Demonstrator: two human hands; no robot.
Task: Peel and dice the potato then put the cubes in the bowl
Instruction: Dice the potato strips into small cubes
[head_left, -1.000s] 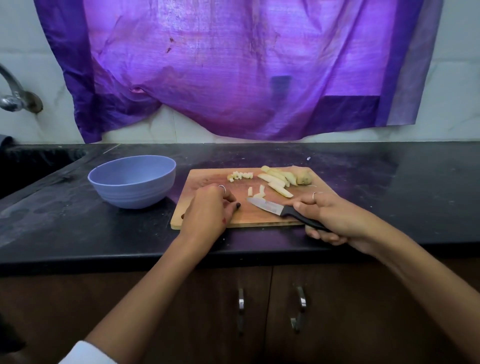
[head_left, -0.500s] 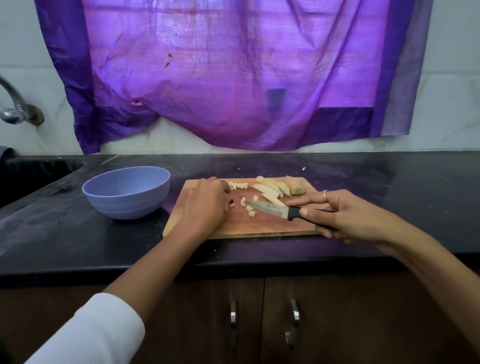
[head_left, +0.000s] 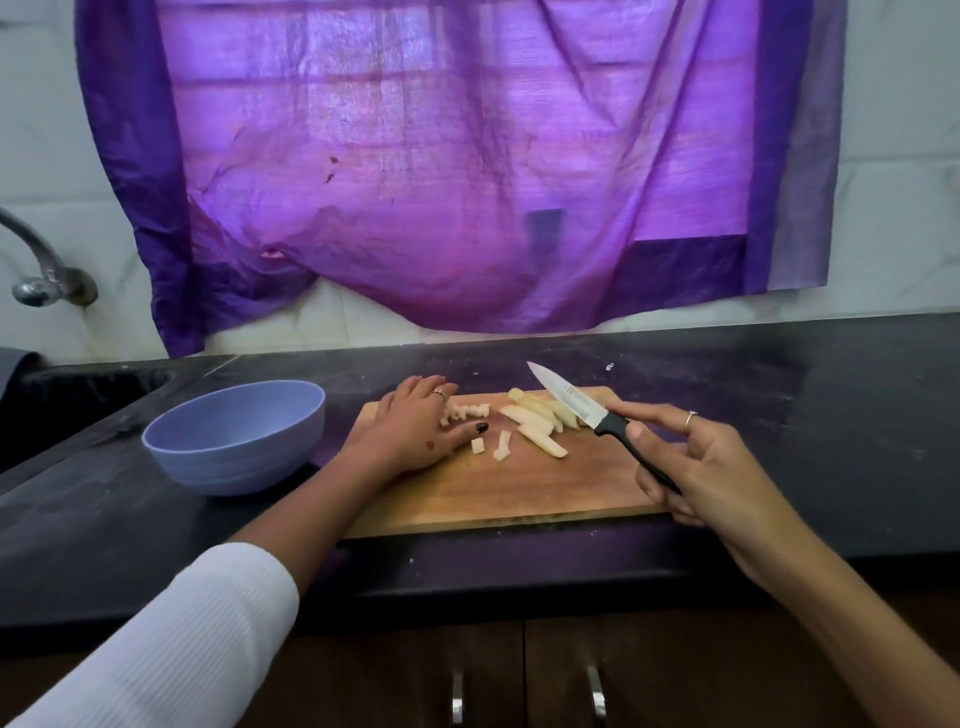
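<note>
A wooden cutting board (head_left: 519, 488) lies on the black counter. On it are several potato strips (head_left: 540, 421), a row of small cubes (head_left: 467, 411) and two loose pieces (head_left: 491, 447). My left hand (head_left: 410, 431) lies flat on the board's left part, fingers reaching to the row of cubes. My right hand (head_left: 696, 467) grips the black handle of a knife (head_left: 571, 402), blade raised and pointing up-left over the strips. A blue bowl (head_left: 234, 436) stands left of the board; I cannot see inside it.
The black counter (head_left: 805, 415) runs right of the board. A sink (head_left: 78, 389) and a tap (head_left: 41, 270) are at the far left. A purple cloth (head_left: 441, 182) hangs on the wall behind. Cabinet doors with handles (head_left: 524, 696) are below the counter edge.
My left hand has slid up the board from its near edge to the row of cubes. My right hand has lifted the knife off the board, its tip now pointing up.
</note>
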